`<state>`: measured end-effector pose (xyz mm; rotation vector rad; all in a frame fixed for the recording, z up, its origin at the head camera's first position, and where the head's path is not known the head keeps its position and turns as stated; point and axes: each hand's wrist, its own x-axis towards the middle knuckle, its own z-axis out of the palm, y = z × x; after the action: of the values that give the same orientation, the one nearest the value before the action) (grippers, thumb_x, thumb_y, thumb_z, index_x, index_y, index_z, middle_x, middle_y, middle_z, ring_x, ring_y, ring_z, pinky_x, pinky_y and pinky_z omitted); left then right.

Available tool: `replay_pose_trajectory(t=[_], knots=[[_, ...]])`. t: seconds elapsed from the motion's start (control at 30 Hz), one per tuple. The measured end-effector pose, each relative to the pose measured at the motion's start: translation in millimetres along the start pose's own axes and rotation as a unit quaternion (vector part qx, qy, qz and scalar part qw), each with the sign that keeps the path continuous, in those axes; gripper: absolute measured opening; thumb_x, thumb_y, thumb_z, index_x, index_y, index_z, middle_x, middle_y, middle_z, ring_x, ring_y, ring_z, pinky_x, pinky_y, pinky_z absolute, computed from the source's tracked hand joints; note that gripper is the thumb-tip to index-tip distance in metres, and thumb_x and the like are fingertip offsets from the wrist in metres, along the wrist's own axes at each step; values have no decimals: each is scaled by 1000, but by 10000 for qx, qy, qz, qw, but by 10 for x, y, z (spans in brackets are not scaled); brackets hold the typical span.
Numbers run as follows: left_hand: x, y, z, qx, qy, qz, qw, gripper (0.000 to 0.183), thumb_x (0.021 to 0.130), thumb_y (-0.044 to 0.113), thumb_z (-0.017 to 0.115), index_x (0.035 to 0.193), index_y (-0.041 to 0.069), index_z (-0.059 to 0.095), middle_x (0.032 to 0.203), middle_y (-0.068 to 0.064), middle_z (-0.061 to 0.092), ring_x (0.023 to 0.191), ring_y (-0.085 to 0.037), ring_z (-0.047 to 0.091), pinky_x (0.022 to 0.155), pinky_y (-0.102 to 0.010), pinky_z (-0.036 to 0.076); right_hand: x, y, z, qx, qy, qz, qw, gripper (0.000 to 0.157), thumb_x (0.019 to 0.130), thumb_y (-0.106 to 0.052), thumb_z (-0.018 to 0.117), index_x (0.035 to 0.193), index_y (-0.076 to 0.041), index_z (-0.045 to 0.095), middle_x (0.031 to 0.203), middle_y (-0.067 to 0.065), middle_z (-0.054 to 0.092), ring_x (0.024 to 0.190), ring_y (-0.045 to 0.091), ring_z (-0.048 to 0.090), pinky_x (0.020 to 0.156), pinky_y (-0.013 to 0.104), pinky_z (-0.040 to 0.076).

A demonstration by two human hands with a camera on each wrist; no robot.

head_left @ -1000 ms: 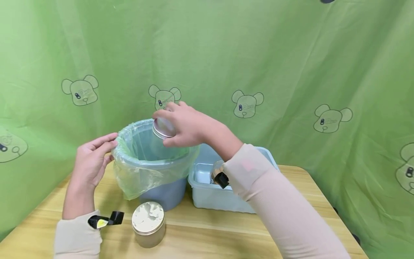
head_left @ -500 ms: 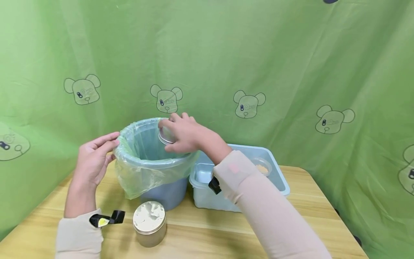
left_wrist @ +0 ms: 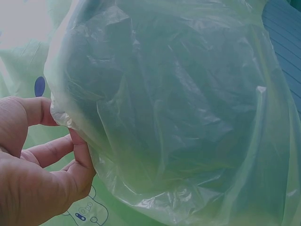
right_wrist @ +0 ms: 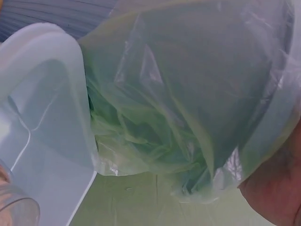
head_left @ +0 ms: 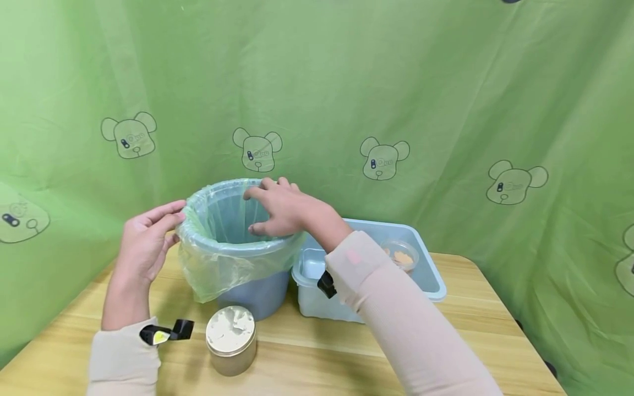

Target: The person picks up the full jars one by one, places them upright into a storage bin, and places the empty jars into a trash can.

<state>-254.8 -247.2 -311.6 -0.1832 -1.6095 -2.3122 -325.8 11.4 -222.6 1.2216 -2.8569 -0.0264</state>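
Observation:
A blue trash bin (head_left: 257,297) stands on the table, lined with a thin pale-green trash bag (head_left: 233,269) folded over its rim. My left hand (head_left: 143,242) pinches the bagged rim on the left side; the left wrist view shows thumb and fingers (left_wrist: 82,155) at that edge. Over the bin's right side hangs my right hand (head_left: 284,212), its fingers spread apart with nothing between them. The inside bottom of the bin is hidden. In front of the bin, upright, is a round silver tin (head_left: 230,338) with a dented, shiny lid.
A light-blue plastic basin (head_left: 327,308) sits right of the bin, partly covered by my right arm. Inside it lies a clear round tub (head_left: 401,254) with pale orange bits. The wooden table (head_left: 470,324) is backed by a green curtain (head_left: 317,82) with bear prints.
My right hand lowered a silver-lidded jar into the bin and let go of it; the jar is now out of sight. The left hand has kept its place on the rim.

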Motion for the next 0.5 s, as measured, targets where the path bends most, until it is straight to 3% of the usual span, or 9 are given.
replay_pose_trajectory(t=[0.3, 0.5], knots=[[-7, 16, 0, 104, 28, -22, 9999, 20, 96, 4, 71, 115, 5, 76, 110, -1, 69, 87, -10, 62, 70, -20, 54, -93, -79, -20, -110, 300, -382, 9988, 62, 100, -52, 59, 153, -25, 42, 147, 6, 44, 123, 28, 41, 105, 45, 34], [-3, 21, 2, 177, 21, -43, 9998, 20, 96, 5, 71, 115, 6, 76, 110, 0, 69, 87, -10, 62, 71, -20, 54, -213, -129, -62, -464, 839, -768, 9924, 54, 102, -49, 57, 149, -24, 48, 144, 2, 50, 119, 26, 46, 100, 41, 38]])
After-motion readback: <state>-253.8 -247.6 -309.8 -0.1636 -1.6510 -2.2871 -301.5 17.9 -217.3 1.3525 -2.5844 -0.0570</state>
